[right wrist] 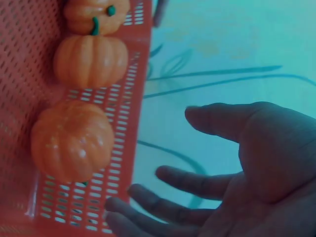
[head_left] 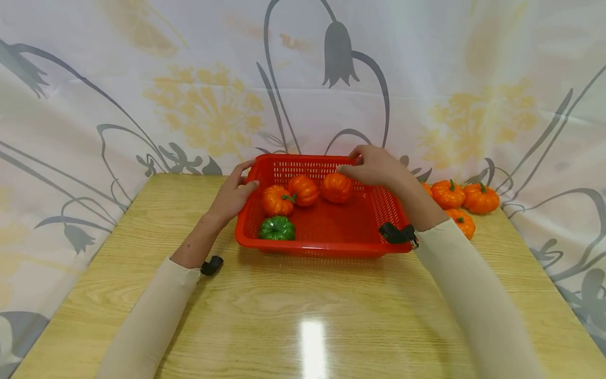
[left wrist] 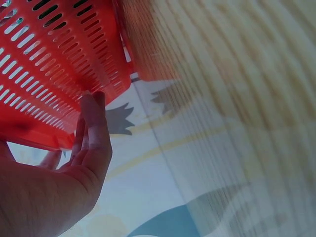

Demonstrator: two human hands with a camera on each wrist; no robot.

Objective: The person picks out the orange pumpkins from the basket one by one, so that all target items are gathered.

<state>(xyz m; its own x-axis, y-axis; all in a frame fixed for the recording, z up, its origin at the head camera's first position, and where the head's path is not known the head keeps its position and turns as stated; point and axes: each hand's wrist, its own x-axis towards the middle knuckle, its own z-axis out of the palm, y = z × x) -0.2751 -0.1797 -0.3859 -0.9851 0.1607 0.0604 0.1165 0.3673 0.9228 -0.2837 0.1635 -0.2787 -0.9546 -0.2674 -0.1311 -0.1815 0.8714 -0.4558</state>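
A red plastic basket [head_left: 326, 246] with slotted walls stands on the table. Its left rim is held by my left hand [head_left: 232, 197], thumb over the edge and fingers against the outer wall [left wrist: 96, 59]. Inside lie a green pumpkin [head_left: 277, 229] at the near left and three orange pumpkins: one on the left [head_left: 276, 202], one in the middle [head_left: 303, 190], one farther right [head_left: 337, 188]. Near that rightmost pumpkin [right wrist: 72, 142], at the basket's far side, my right hand [head_left: 374, 166] has its fingers spread and holds nothing, as the right wrist view shows.
Several more orange pumpkins [head_left: 447, 195] sit on the wooden table [head_left: 255, 310] right of the basket, one partly hidden behind the right forearm. A flower-patterned curtain [head_left: 303, 95] hangs behind the table. Black straps [head_left: 211, 265] are on both wrists.
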